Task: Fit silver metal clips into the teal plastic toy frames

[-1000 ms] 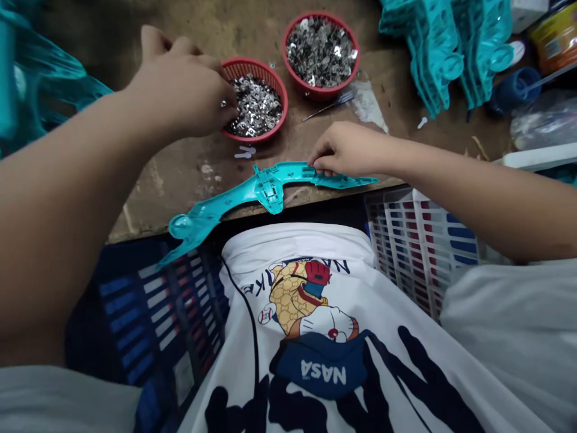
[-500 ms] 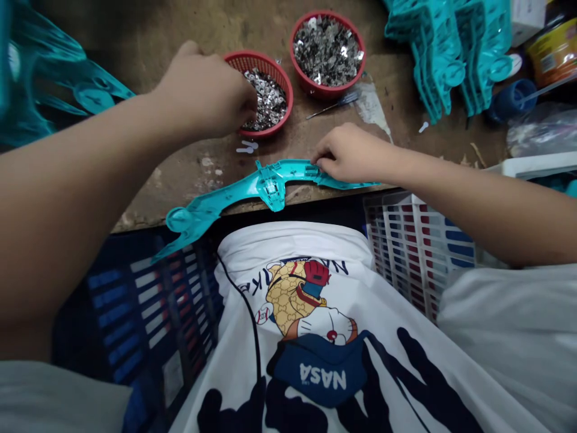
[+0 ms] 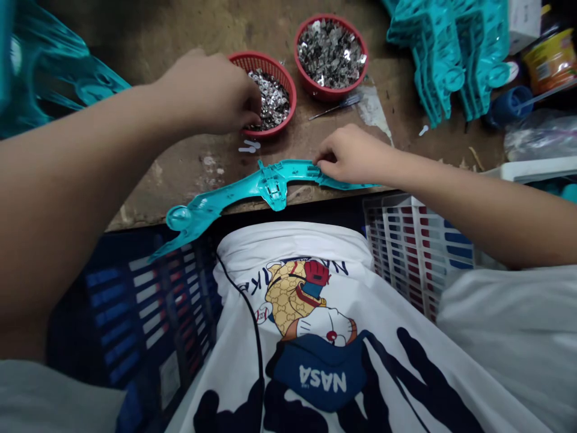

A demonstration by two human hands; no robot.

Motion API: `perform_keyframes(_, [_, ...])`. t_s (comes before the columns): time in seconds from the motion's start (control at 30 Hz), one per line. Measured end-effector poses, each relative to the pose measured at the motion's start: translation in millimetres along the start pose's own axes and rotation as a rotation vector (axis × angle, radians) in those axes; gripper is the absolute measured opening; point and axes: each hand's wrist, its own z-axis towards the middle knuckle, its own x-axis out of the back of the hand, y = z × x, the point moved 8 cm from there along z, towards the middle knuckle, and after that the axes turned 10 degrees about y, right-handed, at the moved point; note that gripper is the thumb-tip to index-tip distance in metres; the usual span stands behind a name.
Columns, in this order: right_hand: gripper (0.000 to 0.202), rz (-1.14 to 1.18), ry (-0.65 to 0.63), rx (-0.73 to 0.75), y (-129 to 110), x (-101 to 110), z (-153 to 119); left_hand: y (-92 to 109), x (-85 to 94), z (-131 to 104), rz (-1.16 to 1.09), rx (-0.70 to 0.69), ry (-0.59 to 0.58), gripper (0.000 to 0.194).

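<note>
My left hand (image 3: 220, 93) is over the nearer red basket (image 3: 292, 99), its curled fingertips among the small metal pieces (image 3: 274, 105) inside. Whether a piece is between those fingers is hidden. A long, curved teal plastic part (image 3: 238, 186) lies along the table's front edge, hollow side up, its left end jutting past the edge. My right hand (image 3: 349, 153) is closed on the right half of this part, thumb and fingers bent against it. Two small pale tabs (image 3: 247, 146) lie on the table between the basket and the part.
A second red basket (image 3: 331, 93), heaped with metal pieces, stands behind to the right, with a screwdriver (image 3: 336, 107) before it. Teal parts (image 3: 435, 60) are stacked at back right, and more teal parts (image 3: 90, 84) stand at left. Plastic crates (image 3: 406, 240) sit below the edge.
My left hand stays at the nearer basket with its fingers low in the metal pieces. My right hand and the teal part hold their place; the view has shifted slightly.
</note>
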Motion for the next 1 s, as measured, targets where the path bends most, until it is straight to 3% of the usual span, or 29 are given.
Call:
perform_keyframes(0.13, [0.020, -0.063, -0.038, 0.012, -11.9, 0.1, -4.7, -6.9, 5.2, 1.8, -0.180, 0.062, 0.065, 0.043])
perform_keyframes(0.33, [0.021, -0.166, -0.072, 0.068, -23.5, -0.4, -6.7, -43.2, -2.1, 13.4, -0.690, 0.161, 0.292, 0.028])
perform_keyframes(0.5, [0.012, -0.129, -0.060, 0.180, -23.9, 2.6, -2.4, -53.1, -7.4, 17.9, -1.031, 0.128, 0.405, 0.040])
perform_keyframes(0.67, [0.033, 0.084, 0.277, 0.150, -25.6, 53.3, -0.1, -20.2, 18.6, 2.6, -1.286, 0.065, 0.387, 0.043])
perform_keyframes(0.73, [0.041, 0.152, 0.336, 0.110, -28.3, 67.0, -1.8, -2.0, 29.9, -7.1, -1.368, 0.046, 0.369, 0.042])
perform_keyframes(0.9, [0.033, 0.202, 0.308, 0.135, -43.3, 73.7, -5.2, 32.1, 38.2, -23.2, -1.496, 0.055, 0.277, 0.055])
perform_keyframes(1.0, [0.028, 0.205, 0.234, 0.183, -48.3, 71.6, -8.6, 42.2, 40.0, -29.0, -1.424, 0.061, 0.203, 0.056])
